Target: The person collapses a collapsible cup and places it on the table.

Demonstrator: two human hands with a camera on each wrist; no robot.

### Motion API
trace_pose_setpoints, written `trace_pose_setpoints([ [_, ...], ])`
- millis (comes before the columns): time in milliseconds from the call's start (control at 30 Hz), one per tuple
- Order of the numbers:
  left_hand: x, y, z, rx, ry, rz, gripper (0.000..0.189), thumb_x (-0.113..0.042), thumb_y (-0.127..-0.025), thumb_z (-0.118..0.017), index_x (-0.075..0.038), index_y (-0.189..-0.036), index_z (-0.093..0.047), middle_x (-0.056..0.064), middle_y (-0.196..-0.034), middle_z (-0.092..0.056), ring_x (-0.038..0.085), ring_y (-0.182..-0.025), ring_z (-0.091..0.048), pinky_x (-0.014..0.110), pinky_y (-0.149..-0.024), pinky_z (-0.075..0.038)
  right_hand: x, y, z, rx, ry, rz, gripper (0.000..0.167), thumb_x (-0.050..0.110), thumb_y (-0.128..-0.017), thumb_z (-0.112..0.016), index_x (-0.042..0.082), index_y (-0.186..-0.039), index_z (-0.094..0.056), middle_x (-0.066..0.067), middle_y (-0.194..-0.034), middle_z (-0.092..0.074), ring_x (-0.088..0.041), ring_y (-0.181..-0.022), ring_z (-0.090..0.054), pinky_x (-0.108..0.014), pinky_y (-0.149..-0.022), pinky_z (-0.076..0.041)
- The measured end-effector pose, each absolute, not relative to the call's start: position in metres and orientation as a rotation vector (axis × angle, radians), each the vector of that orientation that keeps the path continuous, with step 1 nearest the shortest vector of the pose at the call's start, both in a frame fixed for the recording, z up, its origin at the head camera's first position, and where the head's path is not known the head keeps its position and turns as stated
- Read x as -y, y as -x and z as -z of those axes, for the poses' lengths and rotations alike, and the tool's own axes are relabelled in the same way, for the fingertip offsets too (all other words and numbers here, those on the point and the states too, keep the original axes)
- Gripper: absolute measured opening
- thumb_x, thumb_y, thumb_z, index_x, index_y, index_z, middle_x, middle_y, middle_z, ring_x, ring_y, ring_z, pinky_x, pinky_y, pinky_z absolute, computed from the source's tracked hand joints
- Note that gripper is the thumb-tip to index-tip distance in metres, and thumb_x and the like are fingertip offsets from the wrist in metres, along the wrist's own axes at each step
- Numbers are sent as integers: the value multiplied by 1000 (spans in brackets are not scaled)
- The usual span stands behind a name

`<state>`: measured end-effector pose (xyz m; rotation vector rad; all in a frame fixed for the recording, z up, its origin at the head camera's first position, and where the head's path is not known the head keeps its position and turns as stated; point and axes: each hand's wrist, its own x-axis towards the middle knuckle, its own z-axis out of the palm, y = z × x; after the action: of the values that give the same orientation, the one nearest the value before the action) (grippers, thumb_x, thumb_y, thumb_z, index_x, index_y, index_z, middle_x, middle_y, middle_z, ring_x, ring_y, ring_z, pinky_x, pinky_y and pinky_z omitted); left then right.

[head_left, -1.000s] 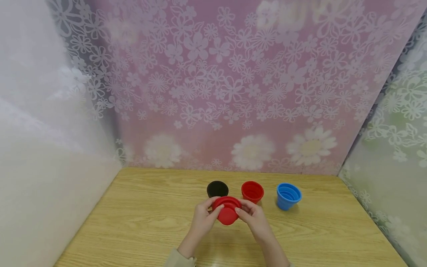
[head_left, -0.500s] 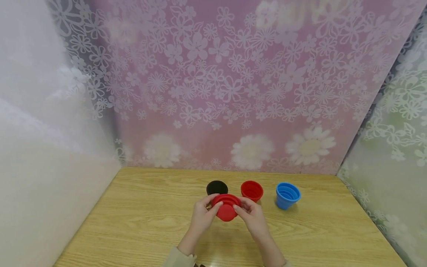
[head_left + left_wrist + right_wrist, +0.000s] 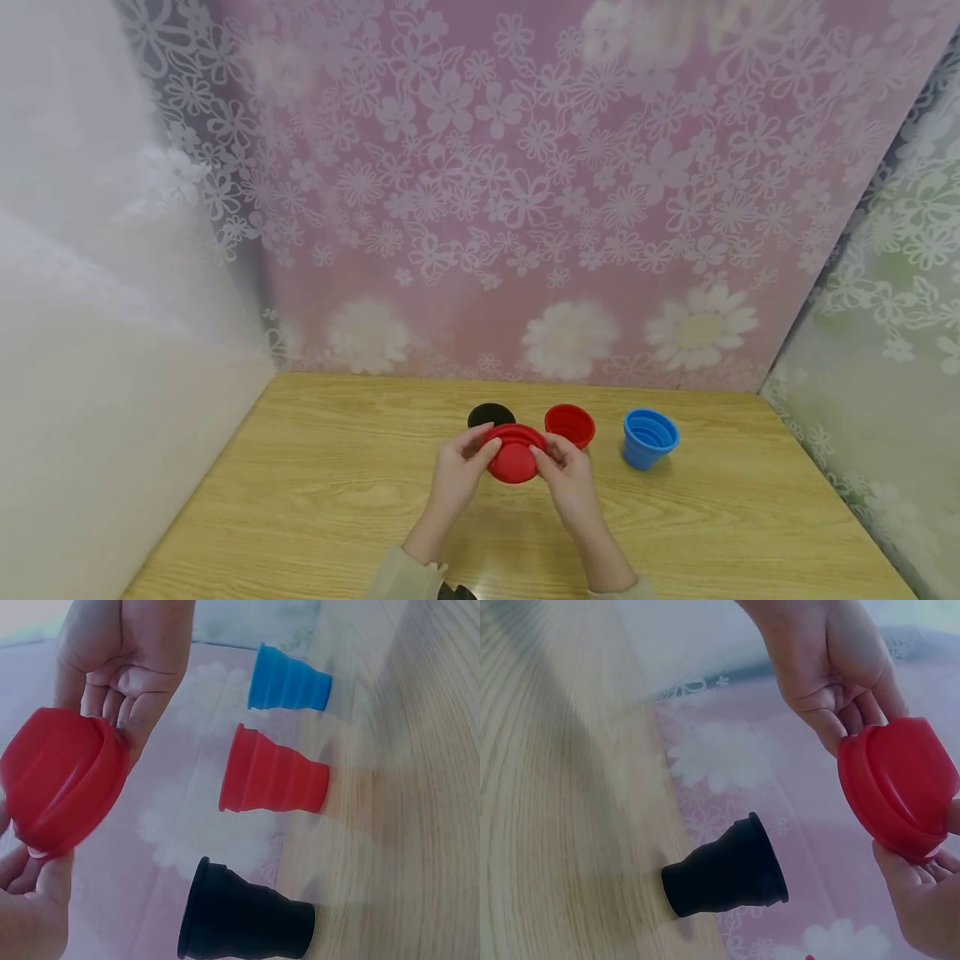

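Both hands hold a red collapsible cup point(image 3: 514, 457) above the table, its base turned toward me and partly folded into its rings. My left hand point(image 3: 454, 473) pinches its left side, thumb on the near face and fingers behind. On the opposite side, my right hand point(image 3: 573, 490) pinches it the same way. Seen from the left wrist, the held cup point(image 3: 64, 780) looks squat, with its wide rim outward. Behind the hands stand a black cup point(image 3: 491, 413), partly hidden, a second red cup point(image 3: 570, 425) and a blue cup point(image 3: 649, 437), all upright and expanded.
The wooden table point(image 3: 322, 467) reaches back to a pink flowered curtain point(image 3: 465, 208). Pale sheets hang along the left side point(image 3: 127, 333) and the right side point(image 3: 892, 358). A small dark object point(image 3: 456, 592) shows near the left sleeve.
The held cup and both hands have risen slightly in the head view, covering more of the black cup. The cup's base now sits closer within its rim outline, so it looks flatter or more tilted.
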<state>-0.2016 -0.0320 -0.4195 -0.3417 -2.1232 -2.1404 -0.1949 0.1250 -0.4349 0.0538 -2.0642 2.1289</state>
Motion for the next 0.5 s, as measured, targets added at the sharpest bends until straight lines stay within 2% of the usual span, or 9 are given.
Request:
trace_pose_setpoints([
  [200,34,213,435,1980,311,2444,40,-14,-81,-65,3,-116,-55,12,-101,-60,16,-87,-57,26,-73,-49,-125,195,431,1955,10,-2212,30,-1,-86,-54,-11,-113,-49,-18,-97,-58,-14,-79,-59,-27,-71,-50],
  [500,31,199,410,2033,331,2295,31,-3,-83,-61,11,-110,-55,20,-99,-60,15,-82,-59,23,-69,-50,-120,192,429,1893,34,-2215,30,1,-85,-55,-12,-112,-50,-15,-95,-59,-13,-78,-60,-27,-70,-50],
])
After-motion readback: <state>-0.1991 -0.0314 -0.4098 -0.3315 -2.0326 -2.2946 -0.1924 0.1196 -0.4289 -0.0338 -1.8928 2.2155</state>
